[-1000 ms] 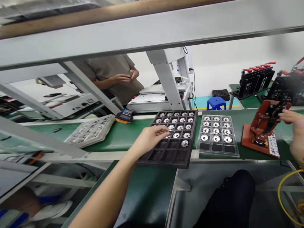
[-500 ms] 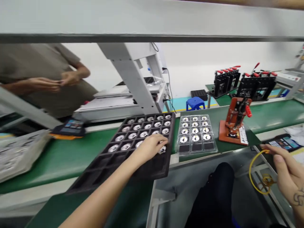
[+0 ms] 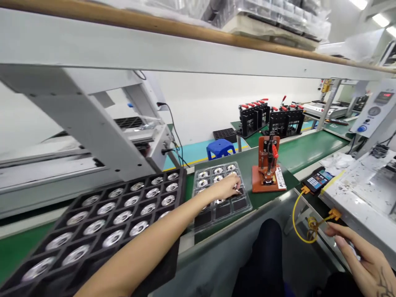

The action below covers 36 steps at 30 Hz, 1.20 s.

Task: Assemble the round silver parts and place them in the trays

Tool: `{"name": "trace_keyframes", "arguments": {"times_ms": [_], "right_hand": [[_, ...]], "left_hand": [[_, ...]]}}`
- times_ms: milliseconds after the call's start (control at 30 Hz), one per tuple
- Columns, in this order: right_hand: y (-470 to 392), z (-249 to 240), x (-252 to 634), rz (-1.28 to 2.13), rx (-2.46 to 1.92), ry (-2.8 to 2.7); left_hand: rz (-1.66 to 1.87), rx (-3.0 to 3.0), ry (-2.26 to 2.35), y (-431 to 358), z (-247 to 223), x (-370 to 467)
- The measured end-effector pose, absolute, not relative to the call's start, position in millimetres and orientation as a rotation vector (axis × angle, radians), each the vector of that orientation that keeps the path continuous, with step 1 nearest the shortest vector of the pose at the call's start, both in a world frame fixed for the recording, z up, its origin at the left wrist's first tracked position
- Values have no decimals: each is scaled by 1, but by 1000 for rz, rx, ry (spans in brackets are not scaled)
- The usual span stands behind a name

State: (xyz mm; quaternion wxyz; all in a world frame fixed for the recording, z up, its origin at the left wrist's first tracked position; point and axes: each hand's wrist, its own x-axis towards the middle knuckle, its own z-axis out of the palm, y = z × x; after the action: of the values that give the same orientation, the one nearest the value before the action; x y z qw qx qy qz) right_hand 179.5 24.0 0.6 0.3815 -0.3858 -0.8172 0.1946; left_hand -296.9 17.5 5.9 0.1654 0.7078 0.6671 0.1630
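Observation:
My left hand (image 3: 227, 187) reaches over the clear plastic tray (image 3: 201, 222), its thumb and fingers pinched at a compartment on the right side. A shiny edge of a small round silvery part (image 3: 236, 190) shows at the fingertips; most of it is hidden. More round silvery parts (image 3: 218, 170) sit in the tray's far rows, while dark compartments (image 3: 223, 210) show in the near row. Beneath my left forearm lies a black tray (image 3: 182, 185) with rows of round silvery parts (image 3: 113, 238). At right, my right hand (image 3: 361, 251) is curled around a dark and silvery item, mostly hidden.
An orange-brown clamp fixture (image 3: 267, 169) with a red handle stands right of the clear tray. A yellow cable (image 3: 297, 222) loops near my right hand, beside a keypad device (image 3: 317, 180). A shelf beam (image 3: 185, 53) crosses above. Black clamp racks (image 3: 286, 121) stand farther back.
My left hand has moved right from the black tray to the clear tray. The view has swung right, and the co-worker is out of sight. My right hand now sits lower, below the cable's connector.

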Motion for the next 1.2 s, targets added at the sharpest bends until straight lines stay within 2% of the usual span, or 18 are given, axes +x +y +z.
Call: {"name": "trace_keyframes", "arguments": {"times_ms": [167,333,433,533,833,1067,1200], "right_hand": [[21,4,177,771,-1039,-1976],[33,28,152,1134,-856,-1860],[38,41,158,1196,-818,-1836],[36,49,175,1141,-873,-1820],[43,44,219,776,-1079,-1782],[40,61,298,435,-1413,-1536],[14,70,329,389,-1486,-1424]], "left_hand": [[675,2206,1627,22,39,-210],[1132,2768,880,44,56,-112],[1330,2996,481,61,59,-78],[1393,2973,316,74,62,-58],[1292,2985,137,100,57,-4],[908,2688,695,195,80,59],[570,2594,842,267,99,89]]}}
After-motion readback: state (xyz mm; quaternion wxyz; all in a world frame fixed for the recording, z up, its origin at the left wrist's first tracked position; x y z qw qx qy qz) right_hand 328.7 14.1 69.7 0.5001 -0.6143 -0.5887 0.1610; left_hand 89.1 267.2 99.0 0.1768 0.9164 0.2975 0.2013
